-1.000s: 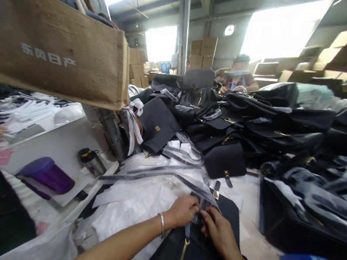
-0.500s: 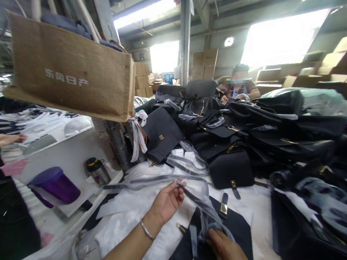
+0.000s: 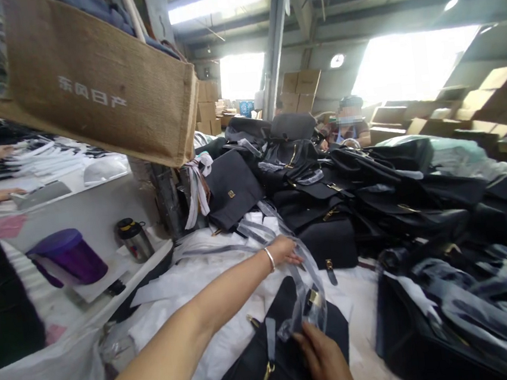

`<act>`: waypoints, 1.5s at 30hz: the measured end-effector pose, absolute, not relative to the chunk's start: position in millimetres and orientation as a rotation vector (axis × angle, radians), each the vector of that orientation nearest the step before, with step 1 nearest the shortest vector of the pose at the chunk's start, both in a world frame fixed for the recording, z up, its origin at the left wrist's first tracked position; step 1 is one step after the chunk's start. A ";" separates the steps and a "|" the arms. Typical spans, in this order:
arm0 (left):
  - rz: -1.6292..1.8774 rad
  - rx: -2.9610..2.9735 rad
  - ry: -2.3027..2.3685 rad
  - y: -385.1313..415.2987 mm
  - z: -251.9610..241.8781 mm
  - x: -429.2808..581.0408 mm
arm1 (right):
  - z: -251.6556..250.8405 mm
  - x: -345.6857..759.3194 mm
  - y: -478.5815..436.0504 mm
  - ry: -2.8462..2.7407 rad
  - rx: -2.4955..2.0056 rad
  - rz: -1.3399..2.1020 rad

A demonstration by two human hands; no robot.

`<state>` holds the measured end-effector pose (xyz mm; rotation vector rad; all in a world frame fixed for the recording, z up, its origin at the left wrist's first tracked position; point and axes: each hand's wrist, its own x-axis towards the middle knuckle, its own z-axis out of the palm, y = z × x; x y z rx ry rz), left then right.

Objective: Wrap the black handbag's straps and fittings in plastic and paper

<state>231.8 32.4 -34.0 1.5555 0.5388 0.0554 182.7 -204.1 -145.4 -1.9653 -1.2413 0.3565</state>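
A black bag with gold hardware lies in front of me, a gold zipper on its near side. A strap wrapped in clear plastic loops up from it. My left hand is stretched forward, its fingers closed at the upper part of the strap. Low over the bag, my right hand has its fingers bent around the strap's lower end, beside a gold buckle. The right fingertips are partly hidden by the plastic and the hand itself.
Black bags are heaped ahead, and another plastic-covered black bag lies right. White wrapping sheets spread left. A purple pitcher and a steel flask stand on a ledge. A burlap bag hangs overhead. Other people work nearby.
My left hand has moved forward and to the right, drawing the strap into a more upright loop. My right hand stays low on the bag. The view has shifted slightly.
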 end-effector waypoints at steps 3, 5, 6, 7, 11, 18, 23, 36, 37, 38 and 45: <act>0.132 1.983 0.635 44.0 -50.4 206.5 | -149.4 183.4 -204.7 -1.216 -1.953 0.356; 0.197 2.267 0.669 55.5 -58.2 182.0 | -148.8 183.6 -203.6 -1.217 -1.953 0.336; 0.220 2.399 0.674 61.0 -60.8 169.8 | -147.9 183.8 -203.0 -1.217 -1.952 0.330; 0.236 2.523 0.672 65.8 -62.8 158.6 | -146.8 184.1 -202.4 -1.218 -1.949 0.328; 0.242 2.914 0.604 79.1 -67.8 134.8 | -142.6 185.0 -201.2 -1.233 -1.940 0.349; -0.042 3.255 0.100 109.0 -55.1 161.3 | -142.5 183.1 -201.2 -1.242 -1.954 0.368; 0.099 3.294 -0.240 119.0 -6.5 194.6 | -136.1 179.5 -199.6 -1.359 -1.986 0.405; 0.485 3.109 0.039 110.2 -56.5 202.6 | -126.0 171.9 -205.0 -1.768 -2.232 0.241; 0.477 3.068 0.080 113.0 -58.7 202.2 | -127.5 171.8 -206.1 -1.798 -2.231 0.227; 0.473 3.020 0.125 114.9 -59.6 201.8 | -128.6 171.9 -206.9 -1.809 -2.228 0.217; 0.575 2.498 0.529 79.9 -56.7 163.9 | -128.6 175.0 -209.9 -1.470 -2.057 0.391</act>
